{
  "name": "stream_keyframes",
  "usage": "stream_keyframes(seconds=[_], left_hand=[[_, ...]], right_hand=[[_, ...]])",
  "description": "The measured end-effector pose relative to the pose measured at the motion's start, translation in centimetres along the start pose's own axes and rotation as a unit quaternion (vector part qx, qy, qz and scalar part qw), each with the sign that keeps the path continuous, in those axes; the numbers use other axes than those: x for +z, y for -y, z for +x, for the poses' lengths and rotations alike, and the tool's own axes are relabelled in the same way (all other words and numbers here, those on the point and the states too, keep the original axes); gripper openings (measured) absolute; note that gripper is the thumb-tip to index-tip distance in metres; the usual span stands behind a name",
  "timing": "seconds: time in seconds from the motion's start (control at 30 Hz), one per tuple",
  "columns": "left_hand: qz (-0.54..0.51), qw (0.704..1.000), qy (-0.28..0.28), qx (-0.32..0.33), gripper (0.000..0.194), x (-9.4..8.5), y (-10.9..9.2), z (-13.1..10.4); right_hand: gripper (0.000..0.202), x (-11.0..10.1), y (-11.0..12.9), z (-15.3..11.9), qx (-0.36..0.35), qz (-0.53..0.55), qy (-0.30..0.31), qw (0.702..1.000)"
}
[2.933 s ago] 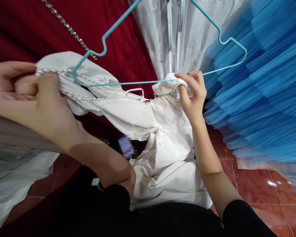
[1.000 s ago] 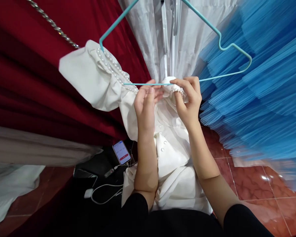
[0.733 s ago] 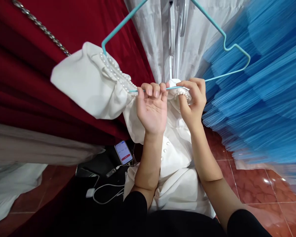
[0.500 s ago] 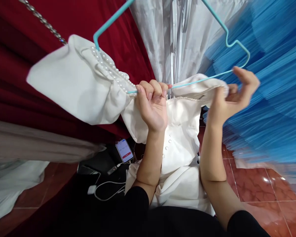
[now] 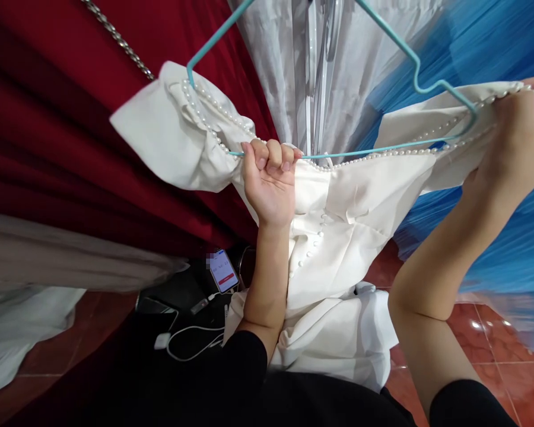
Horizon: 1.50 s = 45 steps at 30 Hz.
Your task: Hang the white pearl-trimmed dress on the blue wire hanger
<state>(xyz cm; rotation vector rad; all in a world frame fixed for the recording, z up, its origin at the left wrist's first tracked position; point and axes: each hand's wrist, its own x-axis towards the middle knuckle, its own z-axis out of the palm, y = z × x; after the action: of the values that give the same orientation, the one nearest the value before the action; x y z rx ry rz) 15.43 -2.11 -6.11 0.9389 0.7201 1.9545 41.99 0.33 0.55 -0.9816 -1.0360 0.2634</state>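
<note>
A white dress (image 5: 338,237) with pearl-trimmed neckline and small buttons hangs down in front of me. Its left shoulder piece lies around one end of a light-blue hanger (image 5: 360,153). My left hand (image 5: 271,172) is closed around the hanger's bottom bar and the neckline, near the dress's middle. At the right, my right hand (image 5: 523,118) grips the pearl edge of the other shoulder piece, pulled out past the hanger's right end. That hanger end shows in front of the fabric. Part of my right hand is cut off by the frame edge.
Dark red drapes (image 5: 93,136) hang at the left, with blue tulle (image 5: 507,237) at the right and white fabric (image 5: 271,65) behind. A lit phone (image 5: 223,271) and a white cable (image 5: 178,353) lie low at the left, above red floor tiles (image 5: 485,338).
My right hand has moved right and slightly up, stretching the right shoulder piece past the hanger end. It has closed on the pearl edge. My left hand has stayed on the bar.
</note>
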Motion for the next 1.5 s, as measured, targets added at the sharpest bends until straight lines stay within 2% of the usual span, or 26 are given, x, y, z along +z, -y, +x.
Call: stream_keyframes(seconds=[0.07,0.13,0.3,0.4,0.5,0.57,0.7,0.73,0.8,0.83,0.87,0.93,0.97,1.03,1.1,1.23,1.33,1.43,1.5], left_hand=[[0.0,1.0,-0.004,-0.002,0.049,0.0,-0.2,0.1],[-0.024,1.0,-0.006,-0.005,0.047,0.0,-0.3,0.3],[-0.107,0.994,-0.006,-0.003,0.047,0.2,-0.5,0.2],[-0.1,0.995,-0.018,0.002,0.047,0.3,-0.8,0.1],[-0.086,0.996,-0.026,0.01,0.047,0.3,-0.9,0.1],[-0.092,0.995,-0.02,0.017,0.046,0.4,-1.0,0.1],[-0.12,0.993,0.004,0.017,0.043,0.5,-0.9,0.0],[-0.126,0.992,0.008,0.013,0.043,0.6,-0.9,0.0],[-0.136,0.991,0.009,0.007,0.044,0.6,-0.8,0.0],[-0.138,0.99,0.008,0.003,0.044,0.6,-0.7,0.0],[-0.139,0.99,0.008,-0.001,0.043,0.6,-0.7,0.0],[-0.139,0.99,0.011,-0.009,0.043,0.5,-0.7,0.0],[-0.14,0.99,0.015,-0.013,0.043,0.5,-0.7,0.0],[-0.147,0.989,0.022,-0.019,0.043,0.4,-0.8,0.0],[-0.144,0.989,0.022,-0.023,0.042,0.5,-0.8,-0.1],[-0.116,0.993,0.011,-0.006,0.042,0.4,-0.5,-0.4],[-0.078,0.997,0.028,-0.009,0.039,-0.2,-0.3,-1.1],[-0.018,0.998,0.05,-0.019,0.028,-1.1,-0.3,-2.3],[0.039,0.997,0.056,-0.045,0.03,-1.6,-0.5,-3.1]], right_hand=[[0.025,0.0,-0.3,-0.2,-0.061,-0.057,0.032,0.996],[0.027,0.9,-0.1,-0.4,-0.103,-0.08,0.058,0.99],[0.03,5.5,1.9,-1.5,-0.203,-0.094,0.064,0.972],[0.025,7.6,2.8,-3.0,-0.209,-0.095,0.095,0.969],[0.018,7.9,3.4,-4.8,-0.161,-0.104,0.138,0.972],[0.015,7.3,3.9,-6.2,-0.118,-0.11,0.184,0.969],[0.018,5.8,5.0,-9.2,-0.02,-0.08,0.213,0.974],[0.019,5.7,5.1,-9.9,0.026,-0.079,0.258,0.963],[0.03,6.1,4.6,-11.2,0.131,-0.076,0.397,0.905],[0.033,6.6,4.0,-11.7,0.174,-0.061,0.445,0.876],[0.035,7.4,3.3,-12.1,0.209,-0.033,0.468,0.858],[0.043,9.1,1.6,-12.5,0.258,0.063,0.396,0.879],[0.047,10.0,0.8,-12.6,0.284,0.122,0.363,0.879],[0.051,11.7,-0.4,-12.4,0.317,0.23,0.331,0.859],[0.047,13.0,-1.2,-12.2,0.311,0.293,0.324,0.844],[0.036,13.8,-2.4,-12.3,0.245,0.302,0.28,0.877],[0.036,13.1,-2.8,-12.5,0.232,0.294,0.305,0.875],[0.037,12.1,-2.0,-12.4,0.205,0.261,0.32,0.887],[0.035,11.7,-1.3,-12.3,0.195,0.241,0.321,0.895]])
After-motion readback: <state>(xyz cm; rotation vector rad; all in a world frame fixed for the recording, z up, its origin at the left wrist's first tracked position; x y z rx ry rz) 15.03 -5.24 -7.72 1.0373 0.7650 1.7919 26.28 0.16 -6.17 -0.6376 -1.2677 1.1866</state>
